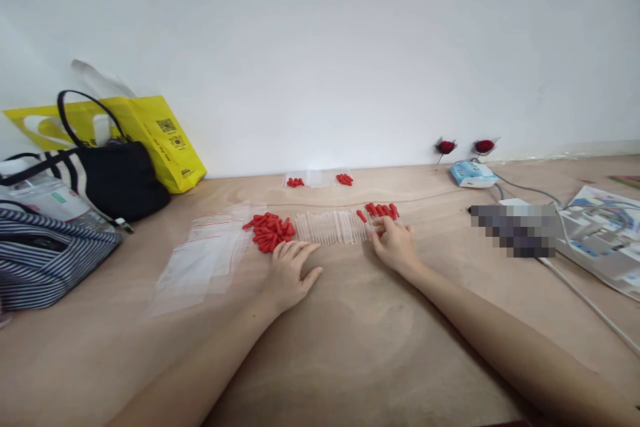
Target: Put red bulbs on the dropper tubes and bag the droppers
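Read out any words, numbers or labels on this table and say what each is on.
Nothing here reads clearly.
Yellow plastic carrier bag: a QR code and small black print, too blurred.
Blue and white plastic device: markings too small.
Printed paper sheets at right: coloured diagrams, print blurred.

No word or number can be read outright. The flat yellow plastic carrier bag [150, 121], leaning at the far left of the counter [350, 340], bears two square black QR codes [167, 125] on its right half (one above the other, too small to make out). It also has a short line of dark small print [186, 172] near its lower right corner. A small green label [59, 198] sits on the clear-wrapped white package [43, 195] at the left edge; its writing is blurred. The printed paper sheet [603, 230] at the right carries blue diagrams and illegible lettering.
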{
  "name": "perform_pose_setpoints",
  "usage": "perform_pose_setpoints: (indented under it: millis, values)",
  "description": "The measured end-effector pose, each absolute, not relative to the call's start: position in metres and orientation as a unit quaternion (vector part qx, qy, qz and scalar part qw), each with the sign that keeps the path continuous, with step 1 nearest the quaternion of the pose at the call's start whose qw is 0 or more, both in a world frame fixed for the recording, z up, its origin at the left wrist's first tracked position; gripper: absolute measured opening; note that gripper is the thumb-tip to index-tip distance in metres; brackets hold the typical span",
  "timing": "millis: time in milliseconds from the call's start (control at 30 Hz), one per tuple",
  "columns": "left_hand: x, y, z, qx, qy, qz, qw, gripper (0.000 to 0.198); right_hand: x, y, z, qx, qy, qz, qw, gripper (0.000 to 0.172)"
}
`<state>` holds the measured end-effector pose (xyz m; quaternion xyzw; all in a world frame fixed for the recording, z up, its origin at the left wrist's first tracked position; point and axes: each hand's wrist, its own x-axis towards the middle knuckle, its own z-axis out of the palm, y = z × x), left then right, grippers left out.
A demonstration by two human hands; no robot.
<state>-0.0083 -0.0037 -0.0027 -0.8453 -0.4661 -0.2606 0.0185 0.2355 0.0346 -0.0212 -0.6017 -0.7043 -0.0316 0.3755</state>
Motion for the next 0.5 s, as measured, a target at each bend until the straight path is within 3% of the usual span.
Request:
perform_pose_setpoints:
  millis: [333,500]
  values:
    - [-0.007,-0.005,-0.003,-0.842,-0.468,-0.265,0.043,0.017,0.218,0.070,-0.008,-0.746,-0.612,0.005,0.261,0.016]
    - [-0.007,-0.005,-0.004,-0.846,-0.461,-0.265,0.040,0.014,0.219,0.073,-0.006,-0.768,-0.591,0.033,0.244,0.020]
